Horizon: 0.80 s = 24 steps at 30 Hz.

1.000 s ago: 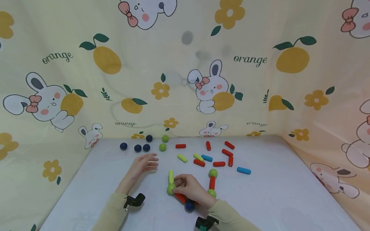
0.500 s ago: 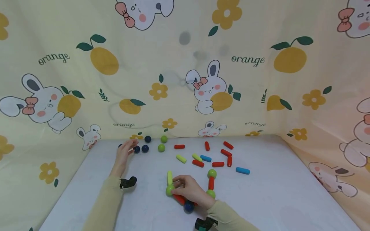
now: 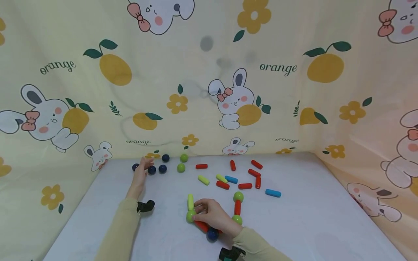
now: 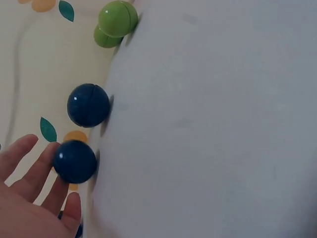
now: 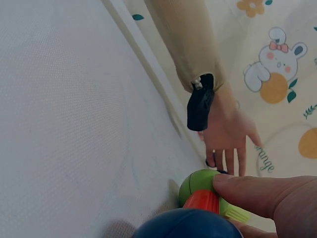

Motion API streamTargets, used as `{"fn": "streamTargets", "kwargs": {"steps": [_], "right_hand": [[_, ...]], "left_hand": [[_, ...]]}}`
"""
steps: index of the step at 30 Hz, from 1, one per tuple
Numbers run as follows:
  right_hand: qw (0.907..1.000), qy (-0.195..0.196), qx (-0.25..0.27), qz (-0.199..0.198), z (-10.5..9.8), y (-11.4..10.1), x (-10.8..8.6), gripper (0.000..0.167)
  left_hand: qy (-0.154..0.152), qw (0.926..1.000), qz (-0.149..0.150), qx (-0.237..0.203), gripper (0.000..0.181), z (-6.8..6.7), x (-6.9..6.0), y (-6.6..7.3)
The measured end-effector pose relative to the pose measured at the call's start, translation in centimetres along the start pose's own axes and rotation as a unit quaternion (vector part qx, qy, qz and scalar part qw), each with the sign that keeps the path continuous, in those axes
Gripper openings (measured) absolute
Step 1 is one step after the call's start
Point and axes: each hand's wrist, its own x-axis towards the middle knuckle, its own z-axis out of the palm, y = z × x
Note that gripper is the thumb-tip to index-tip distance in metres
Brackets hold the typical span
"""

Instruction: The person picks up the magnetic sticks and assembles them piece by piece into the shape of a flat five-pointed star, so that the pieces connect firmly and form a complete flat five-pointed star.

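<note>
My left hand (image 3: 139, 177) reaches among the dark blue balls at the far left of the table. In the left wrist view its fingers are extended and spread beside a dark blue ball (image 4: 75, 161); whether they touch it I cannot tell. Thumb and fingers of my right hand (image 3: 218, 218) pinch a green ball (image 3: 190, 216). From that ball a yellow-green rod (image 3: 190, 201) points away, and a red rod (image 3: 201, 226) leads to a near dark blue ball (image 3: 212, 234). Beside the right hand, another red rod (image 3: 237, 207) joins a far green ball (image 3: 238, 197) and a nearer one.
Loose red rods (image 3: 245, 186), blue rods (image 3: 273, 193) and yellow-green rods (image 3: 204, 179) lie scattered across the middle and right. Two loose green balls (image 3: 181, 167) sit at the back, right of more dark blue balls (image 3: 162, 168). A printed curtain (image 3: 196, 119) hangs behind the white table (image 3: 303, 224).
My left hand has moved left and away from me, from beside the joined pieces to the dark blue balls. The right hand keeps its place on the green ball.
</note>
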Motion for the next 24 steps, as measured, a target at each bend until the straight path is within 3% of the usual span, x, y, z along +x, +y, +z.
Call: {"fn": "streamTargets", "kwargs": {"steps": [10, 16, 24], "right_hand": [[1.0000, 0.002, -0.003, 0.000, 0.0, -0.1, 0.0, 0.038], [1.0000, 0.003, -0.004, 0.002, 0.0, -0.1, 0.0, 0.038], [1.0000, 0.002, -0.004, 0.001, 0.0, -0.2, 0.0, 0.037]], "left_hand": [[0.001, 0.9998, -0.015, -0.013, 0.067, -0.3, -0.6, -1.0], [-0.005, 0.9979, 0.019, 0.062, 0.042, -0.5, -1.1, -1.3], [-0.005, 0.9926, 0.029, 0.118, 0.047, -0.3, -1.4, -2.3]]}}
